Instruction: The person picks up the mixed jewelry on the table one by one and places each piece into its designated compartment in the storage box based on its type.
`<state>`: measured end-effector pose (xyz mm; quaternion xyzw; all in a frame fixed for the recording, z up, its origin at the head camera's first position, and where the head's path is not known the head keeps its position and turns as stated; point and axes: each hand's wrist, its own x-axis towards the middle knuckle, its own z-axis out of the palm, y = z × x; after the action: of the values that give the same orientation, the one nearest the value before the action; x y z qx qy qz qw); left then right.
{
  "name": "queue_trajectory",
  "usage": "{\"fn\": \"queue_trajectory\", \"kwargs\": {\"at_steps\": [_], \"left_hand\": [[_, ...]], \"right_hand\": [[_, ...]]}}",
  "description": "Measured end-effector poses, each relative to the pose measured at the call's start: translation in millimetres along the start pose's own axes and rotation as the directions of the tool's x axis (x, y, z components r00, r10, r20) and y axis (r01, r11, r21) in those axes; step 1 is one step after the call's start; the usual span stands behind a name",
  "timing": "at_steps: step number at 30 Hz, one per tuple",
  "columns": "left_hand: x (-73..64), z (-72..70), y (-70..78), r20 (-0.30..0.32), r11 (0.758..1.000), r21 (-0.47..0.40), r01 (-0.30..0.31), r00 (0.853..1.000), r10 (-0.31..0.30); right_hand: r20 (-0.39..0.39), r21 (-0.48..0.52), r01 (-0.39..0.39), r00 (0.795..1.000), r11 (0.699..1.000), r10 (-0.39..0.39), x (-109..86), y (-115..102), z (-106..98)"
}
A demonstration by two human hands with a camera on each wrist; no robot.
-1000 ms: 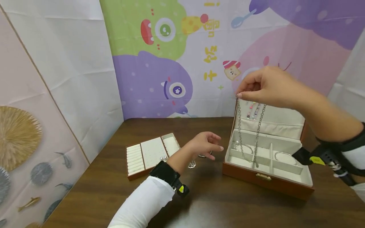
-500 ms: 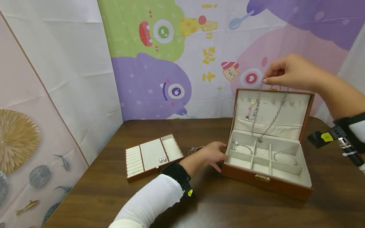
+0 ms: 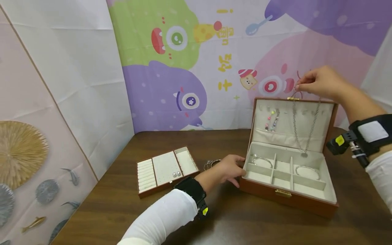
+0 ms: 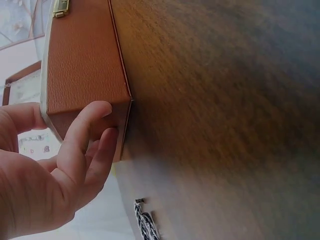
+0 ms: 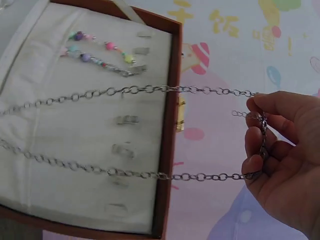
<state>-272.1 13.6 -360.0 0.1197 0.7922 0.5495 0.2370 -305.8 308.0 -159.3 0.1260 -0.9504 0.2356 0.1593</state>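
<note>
In the head view, pinching with the right hand (image 3: pixel 326 83) a silver chain necklace (image 3: pixel 295 119), in a hanging loop before the raised lid (image 3: pixel 283 131) of a brown box (image 3: pixel 257 187), with a round pendant (image 3: pixel 304 154) just above the compartments. Touching with the left hand (image 3: pixel 229 168) the left edge of this box, with loosely bent fingers, not clenched. Toward the back right corner of the table (image 3: pixel 239 224), the box; nearer the table's left edge, a tray (image 3: pixel 163 163), with two pearl studs (image 3: pixel 176 174) close to its front edge. In the left wrist view, resting fingers against the box, well below the brass clasp (image 4: pixel 61 7). In the right wrist view, grasping the necklace between thumb and fingers, in two strands across the lid, with a beaded strand (image 5: pixel 102 52) fastened near one side.
</note>
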Motion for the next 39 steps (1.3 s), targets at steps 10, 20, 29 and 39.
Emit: {"fn": "queue_trajectory", "kwargs": {"at_steps": [10,20,29,39], "left_hand": [[-0.5,-1.2,-3.5,0.002,1.0,-0.009,-0.001,1.0,0.001],[-1.4,-2.0,-4.9,0.01,1.0,-0.024,0.007,1.0,-0.007],[-0.9,-2.8,-4.5,0.013,1.0,-0.026,0.004,1.0,-0.004],[-1.7,-2.5,-4.7,0.002,1.0,-0.027,0.004,1.0,-0.004]], "right_hand": [[-0.109,-0.003,0.038,0.993,0.999,-0.038,10.3,8.1,15.2],[-0.089,-0.096,0.059,0.994,0.994,-0.067,4.3,29.9,51.6],[-0.183,-0.361,0.221,0.936,0.906,-0.301,-5.0,39.1,67.7],[-0.266,-0.642,0.401,0.683,0.654,-0.68,-7.3,57.2,87.5]]}}
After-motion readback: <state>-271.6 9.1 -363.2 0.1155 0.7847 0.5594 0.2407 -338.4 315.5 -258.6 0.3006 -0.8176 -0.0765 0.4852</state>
